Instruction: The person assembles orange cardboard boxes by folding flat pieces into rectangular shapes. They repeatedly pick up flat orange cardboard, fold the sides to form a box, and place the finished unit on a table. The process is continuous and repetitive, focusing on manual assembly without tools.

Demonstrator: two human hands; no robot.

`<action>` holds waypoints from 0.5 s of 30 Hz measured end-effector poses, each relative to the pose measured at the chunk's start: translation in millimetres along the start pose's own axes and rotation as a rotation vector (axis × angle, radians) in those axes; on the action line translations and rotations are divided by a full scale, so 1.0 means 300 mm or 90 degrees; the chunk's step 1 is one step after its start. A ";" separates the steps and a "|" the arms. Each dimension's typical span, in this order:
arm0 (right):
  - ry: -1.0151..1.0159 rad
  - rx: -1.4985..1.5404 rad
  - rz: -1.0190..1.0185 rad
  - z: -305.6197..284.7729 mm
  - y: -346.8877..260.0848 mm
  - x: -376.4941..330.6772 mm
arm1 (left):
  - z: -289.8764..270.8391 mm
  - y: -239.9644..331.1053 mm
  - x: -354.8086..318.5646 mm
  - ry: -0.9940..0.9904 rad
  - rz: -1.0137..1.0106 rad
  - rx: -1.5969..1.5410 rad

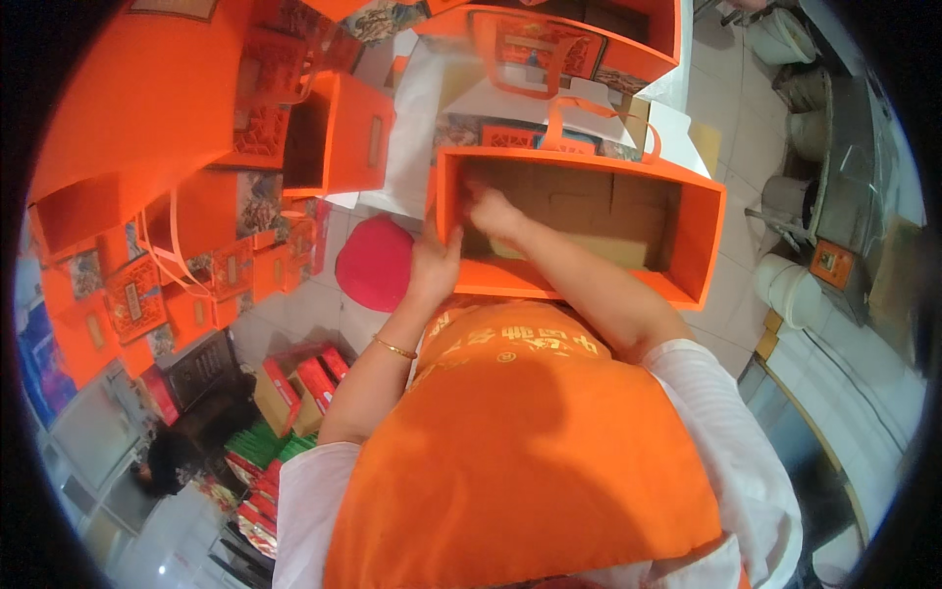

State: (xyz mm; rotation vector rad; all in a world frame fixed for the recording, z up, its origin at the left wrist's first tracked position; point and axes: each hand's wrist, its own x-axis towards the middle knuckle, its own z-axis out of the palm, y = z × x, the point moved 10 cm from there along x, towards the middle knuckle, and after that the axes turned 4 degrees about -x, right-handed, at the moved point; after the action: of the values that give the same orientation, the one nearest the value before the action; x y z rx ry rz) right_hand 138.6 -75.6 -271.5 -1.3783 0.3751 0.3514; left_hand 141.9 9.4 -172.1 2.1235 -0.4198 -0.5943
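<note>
An open orange paper gift bag (699, 232) stands in front of me, its brown cardboard inside showing. My left hand (434, 263) grips the bag's left wall from outside, near the rim; a thin gold bracelet sits on that wrist. My right hand (494, 213) reaches down inside the bag at its left end, fingers curled against the cardboard bottom; whether it holds anything there is unclear. An orange apron covers my front below the bag.
More orange gift bags (339, 133) and boxes (132, 294) pile up at left and behind. A red round stool (375, 263) stands left of the bag. Red boxes (314, 378) lie on the floor. White buckets (790, 290) stand at right.
</note>
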 end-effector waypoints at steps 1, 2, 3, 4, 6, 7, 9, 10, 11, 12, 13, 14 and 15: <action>-0.026 0.005 0.030 0.039 0.005 -0.051 | 0.000 -0.014 -0.009 0.012 -0.010 0.005; -0.041 0.021 0.037 0.071 -0.007 -0.115 | 0.002 -0.020 -0.013 0.017 -0.026 0.016; -0.058 0.037 0.045 0.106 -0.022 -0.186 | -0.001 -0.022 -0.015 0.026 -0.043 0.026; -0.072 0.056 0.046 0.120 -0.034 -0.215 | -0.007 -0.019 -0.008 0.033 -0.052 0.042; -0.138 0.027 0.109 0.130 0.002 -0.207 | -0.002 -0.045 -0.005 0.024 -0.088 0.041; -0.168 0.017 0.139 0.135 0.024 -0.196 | -0.003 -0.056 -0.006 0.016 -0.103 0.044; -0.175 0.037 0.170 0.127 0.147 -0.134 | 0.001 -0.049 -0.013 -0.006 -0.106 0.025; -0.185 0.041 0.189 0.134 0.137 -0.128 | -0.001 -0.059 -0.015 -0.010 -0.112 0.011; -0.223 -0.059 0.177 0.139 0.122 -0.135 | -0.002 -0.056 -0.014 -0.009 -0.067 -0.010; -0.259 -0.159 0.163 0.134 0.109 -0.145 | 0.002 -0.067 -0.014 -0.007 -0.022 -0.032; -0.292 -0.260 0.152 0.127 0.088 -0.172 | 0.014 -0.074 -0.017 -0.010 -0.004 -0.057; -0.298 -0.268 0.098 0.138 0.083 -0.187 | 0.022 -0.081 -0.017 -0.012 0.014 -0.080; -0.304 -0.277 0.044 0.156 0.083 -0.209 | 0.031 -0.102 -0.016 -0.016 0.005 -0.102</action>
State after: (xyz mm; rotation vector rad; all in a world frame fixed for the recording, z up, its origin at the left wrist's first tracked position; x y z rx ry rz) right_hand 74.1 -27.0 -257.7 -1.6452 -0.0578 0.8359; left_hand 135.1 22.9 -200.6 1.9629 -0.3817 -0.6293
